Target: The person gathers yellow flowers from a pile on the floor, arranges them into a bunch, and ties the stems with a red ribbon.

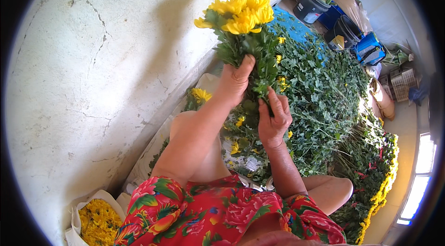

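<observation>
My left hand is wrapped around the stems of a bunch of yellow chrysanthemums, held upright in front of the cracked wall. The blooms are gathered at the top, above dark green leaves. Just below and to the right, my right hand has its thumb and fingertips at the bunch's lower leaves, pinching them. The stem ends are largely hidden behind my hands. Beneath them, loose yellow blooms and leaves lie on a pale sheet between my legs.
Cut chrysanthemum stems cover the floor to the right. Finished-looking bunches with a row of yellow heads lie at far right. A white bag of yellow flower heads stands lower left. Buckets and crates line the back.
</observation>
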